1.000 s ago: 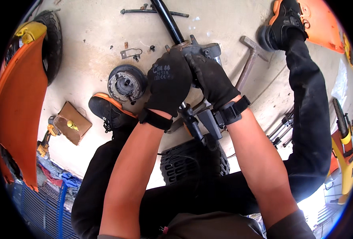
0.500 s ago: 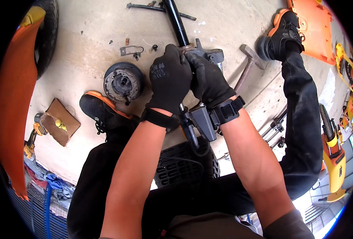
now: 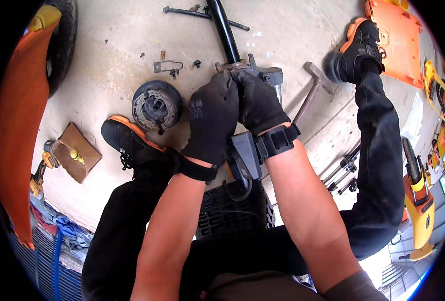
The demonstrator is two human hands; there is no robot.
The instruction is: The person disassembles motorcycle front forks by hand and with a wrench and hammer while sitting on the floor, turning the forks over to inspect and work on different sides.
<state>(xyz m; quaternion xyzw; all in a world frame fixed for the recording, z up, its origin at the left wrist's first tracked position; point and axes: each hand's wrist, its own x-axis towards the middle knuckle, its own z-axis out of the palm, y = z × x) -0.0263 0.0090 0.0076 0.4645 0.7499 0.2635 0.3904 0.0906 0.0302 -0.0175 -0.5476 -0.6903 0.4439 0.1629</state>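
Note:
Both my hands wear black gloves and meet at the base of a black tube (image 3: pixel 225 32) rising from a dark grey fork-like part (image 3: pixel 270 76). A brownish metal ring (image 3: pixel 234 65) circles the tube's foot, just beyond my fingertips. My left hand (image 3: pixel 212 110) is closed, its thumb and fingers pinched together. Beside it, my right hand (image 3: pixel 259 103) is closed the same way, fingertips nearly touching the left ones. Whatever sits between the fingers is hidden. A dark grey box-shaped piece (image 3: pixel 247 155) with a looped cable lies below, between my wrists.
A round brake-drum-like hub (image 3: pixel 157 106) lies by my left shoe. On the right rests a hammer (image 3: pixel 313 90). A long bolt (image 3: pixel 187 13) and small hardware (image 3: pixel 173 73) lie farther off. Around stand an orange panel (image 3: pixel 19 125), a cardboard piece (image 3: pixel 77 145) and a tyre (image 3: pixel 222 210).
My hands have drawn slightly nearer to me and down from the ring, which now shows more fully with the prongs beside it. The view has shifted a little.

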